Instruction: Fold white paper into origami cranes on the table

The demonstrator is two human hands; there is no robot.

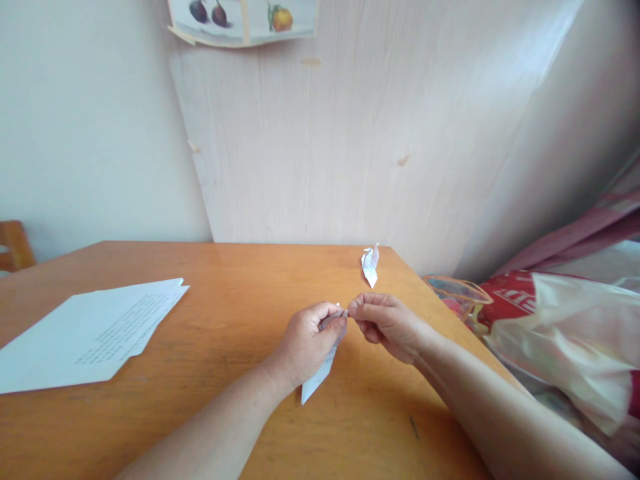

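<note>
Between the thumb and fingers of my left hand (313, 340) is a folded piece of printed paper (320, 377), its pointed end slanting down toward me. My right hand (384, 320) is closed in a pinch at the paper's upper tip, its fingertips meeting those of the left. The left hand covers much of the paper's upper part, so its folds there are hidden. Just beyond the right hand, a small folded paper bird (371, 267) rests near the table's far right corner.
A stack of printed sheets (100, 333) lies on the wooden table (225, 427) at left. Plastic bags (575, 340) and a red package (510, 297) crowd the right side. A wooden chair (15, 243) stands far left. Fruit pictures (245, 23) hang on the back panel.
</note>
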